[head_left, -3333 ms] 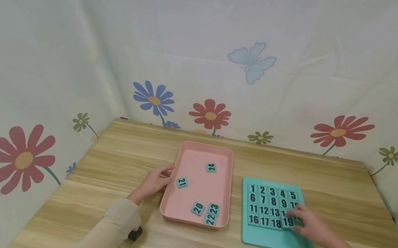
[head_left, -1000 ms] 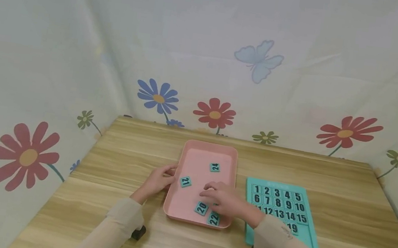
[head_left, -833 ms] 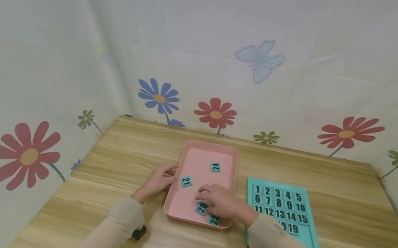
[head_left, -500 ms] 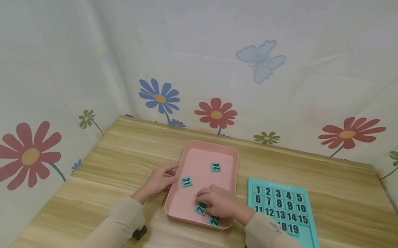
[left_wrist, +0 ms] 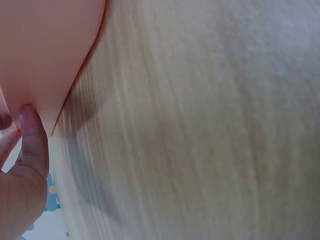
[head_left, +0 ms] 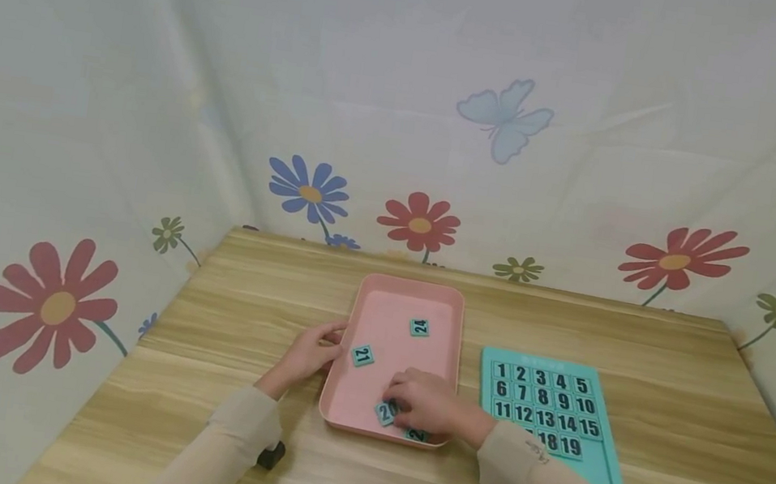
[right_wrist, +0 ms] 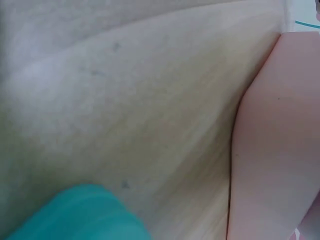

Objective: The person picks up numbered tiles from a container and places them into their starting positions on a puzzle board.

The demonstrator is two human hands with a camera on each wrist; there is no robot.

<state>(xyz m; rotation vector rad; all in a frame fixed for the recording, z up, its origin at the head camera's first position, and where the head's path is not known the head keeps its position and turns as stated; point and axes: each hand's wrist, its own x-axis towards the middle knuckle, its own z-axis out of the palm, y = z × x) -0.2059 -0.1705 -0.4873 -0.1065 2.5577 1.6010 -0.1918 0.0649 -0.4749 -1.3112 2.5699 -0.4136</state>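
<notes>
My right hand (head_left: 422,402) is over the near end of a pink tray (head_left: 334,407). Its fingertips and thumb pinch the turquoise number tile 20 (head_left: 385,412), which sits at a slant. Under that hand, tile 22 (head_left: 416,435) is partly covered; tile 23 is hidden. Tile 21 (head_left: 362,355) and tile 24 (head_left: 419,327) lie apart in the tray. With the left hand (head_left: 309,353) I hold the tray's left side; in the left wrist view the thumb (left_wrist: 34,140) presses the outer wall and other fingers are at the rim.
Right of the tray lies a turquoise number board (head_left: 605,459) with tiles in rows up to 19, partly covered by my right sleeve (head_left: 540,483). Both stand on a wooden table (head_left: 266,275), with a flower-patterned cloth (head_left: 574,168) behind it.
My right hand has come from the board to the tray, where it now grips tile 20 and has turned it. Tile 19 now sits in the board's row. The left hand stays on the tray.
</notes>
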